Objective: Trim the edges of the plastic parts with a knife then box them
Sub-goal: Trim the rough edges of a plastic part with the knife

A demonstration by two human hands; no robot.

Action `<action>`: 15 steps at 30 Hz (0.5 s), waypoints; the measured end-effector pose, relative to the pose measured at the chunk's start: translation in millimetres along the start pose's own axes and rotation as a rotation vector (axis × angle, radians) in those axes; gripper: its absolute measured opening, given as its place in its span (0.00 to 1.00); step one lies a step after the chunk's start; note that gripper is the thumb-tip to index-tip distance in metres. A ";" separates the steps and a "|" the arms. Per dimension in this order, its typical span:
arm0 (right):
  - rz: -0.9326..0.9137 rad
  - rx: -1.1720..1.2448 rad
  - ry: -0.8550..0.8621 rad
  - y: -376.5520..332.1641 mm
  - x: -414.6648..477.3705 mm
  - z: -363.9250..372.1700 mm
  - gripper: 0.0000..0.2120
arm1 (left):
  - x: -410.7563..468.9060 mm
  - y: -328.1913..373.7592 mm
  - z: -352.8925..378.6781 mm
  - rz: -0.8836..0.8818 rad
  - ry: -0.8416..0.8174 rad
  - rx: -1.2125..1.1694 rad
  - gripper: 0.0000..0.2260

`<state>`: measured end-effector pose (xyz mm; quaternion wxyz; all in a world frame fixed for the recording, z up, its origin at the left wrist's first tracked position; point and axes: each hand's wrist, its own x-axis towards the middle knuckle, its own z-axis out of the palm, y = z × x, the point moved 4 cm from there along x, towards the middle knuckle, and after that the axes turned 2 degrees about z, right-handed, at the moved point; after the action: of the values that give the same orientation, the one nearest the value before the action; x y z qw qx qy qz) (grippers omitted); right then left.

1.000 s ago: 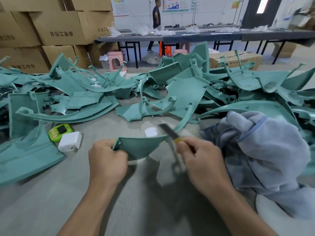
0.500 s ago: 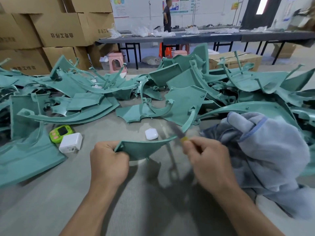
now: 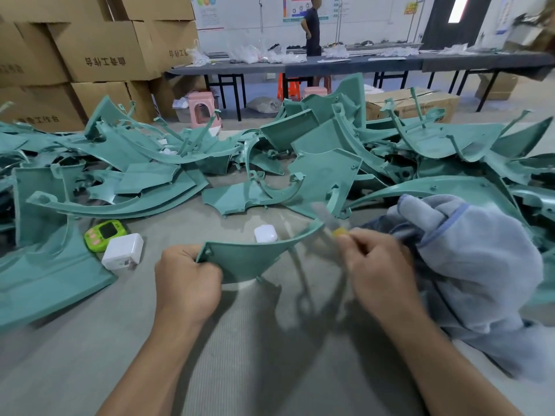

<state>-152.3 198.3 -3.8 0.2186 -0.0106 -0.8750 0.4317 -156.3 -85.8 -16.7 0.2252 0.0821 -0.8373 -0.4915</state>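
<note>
The teal plastic part (image 3: 246, 259) is held above the surface (image 3: 270, 355), its left end gripped in the left hand (image 3: 187, 280). At its right tip the right hand (image 3: 378, 265) pinches a blurred knife (image 3: 327, 222). Just behind the part lies a white earbud case (image 3: 265, 233), and beyond that a pile of teal parts (image 3: 327, 172).

Two hands on show, left hand (image 3: 187, 277) and right hand (image 3: 381, 265), with one knife (image 3: 341, 232), one held part (image 3: 249, 256), one green timer (image 3: 105, 234), one white charger (image 3: 123, 252), one earbud case (image 3: 265, 233), one pink stool (image 3: 202, 111), and loose green parts (image 3: 327, 172) past counting.

Bare mat (image 3: 270, 340) lies between teal parts pile (image 3: 330, 175) and grey cloth (image 3: 480, 265).
</note>
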 end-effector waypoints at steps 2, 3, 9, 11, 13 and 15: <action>0.203 -0.037 0.078 18.6 11.0 -9.3 0.16 | -3.1 3.1 0.1 0.007 0.001 0.001 0.07; 0.235 -0.023 0.101 20.0 11.3 -13.4 0.16 | -5.3 5.0 -0.5 0.016 0.011 0.010 0.05; -0.246 0.183 -0.170 -60.1 -44.8 1.6 0.14 | -16.2 23.5 -3.5 0.041 0.074 0.116 0.15; -0.283 0.106 -0.224 -66.4 -52.8 13.7 0.15 | -15.3 23.0 -3.9 0.010 0.063 0.107 0.16; -0.186 0.046 -0.159 -53.9 -43.3 13.5 0.15 | -15.5 21.6 -3.8 0.012 0.048 0.100 0.09; 0.001 -0.084 -0.013 -27.5 -24.1 -0.8 0.16 | -17.4 23.1 -3.5 0.054 0.051 0.106 0.04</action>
<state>-125.6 176.7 8.5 0.2121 -0.0171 -0.8937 0.3950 -137.4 -70.8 -0.5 0.2549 0.0836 -0.8582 -0.4377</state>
